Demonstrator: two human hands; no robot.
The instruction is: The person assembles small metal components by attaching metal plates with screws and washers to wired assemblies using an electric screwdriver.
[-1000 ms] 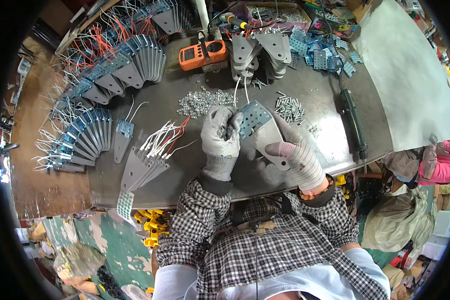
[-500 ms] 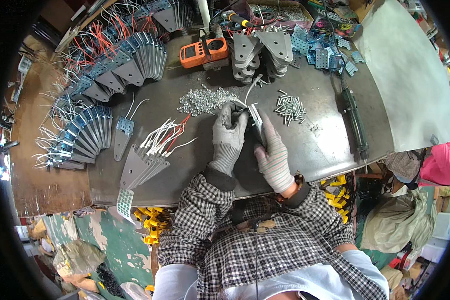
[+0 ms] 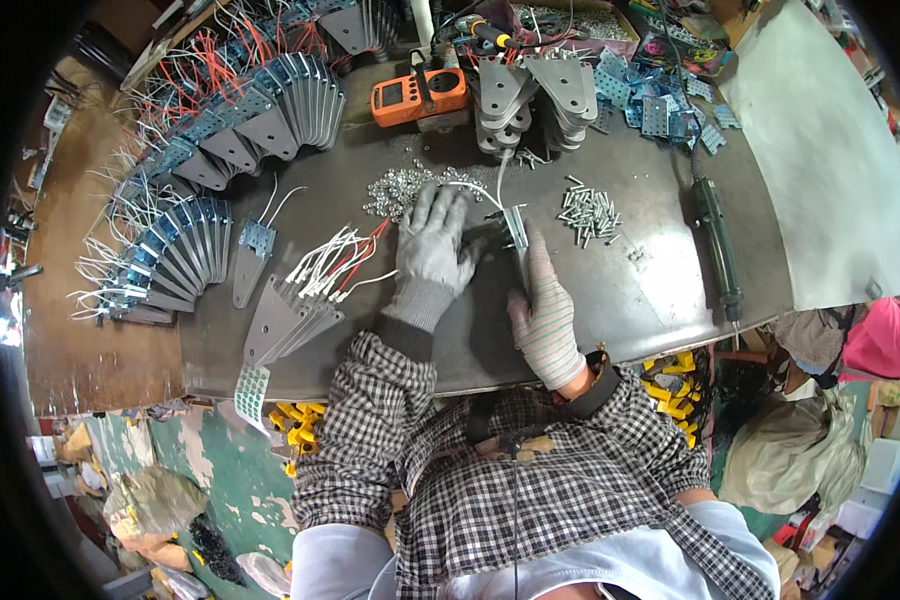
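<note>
My left hand (image 3: 432,242), in a grey glove, reaches to the near edge of a pile of small shiny nuts (image 3: 394,188). Its fingers stretch forward over the nuts and the thumb stands off to the side; whether a nut is under the fingertips is hidden. In a striped white glove, my right hand (image 3: 548,315) grips a grey metal bracket (image 3: 518,228) held on edge above the table. White wires (image 3: 500,180) run from the bracket's far end, and screws stick out of its left side. Right of that hand lies a heap of short screws (image 3: 590,214).
Finished-looking brackets with blue plates (image 3: 185,255) fan out at left. Plain brackets with wires (image 3: 288,318) lie nearer. An orange meter (image 3: 418,97) and stacked grey brackets (image 3: 560,90) stand at the back, beside blue perforated plates (image 3: 655,115). A dark electric screwdriver (image 3: 713,240) hangs at right.
My left hand has let go of the bracket and moved left, its fingers now stretched out at the nuts. My right hand still holds the bracket in nearly the same place.
</note>
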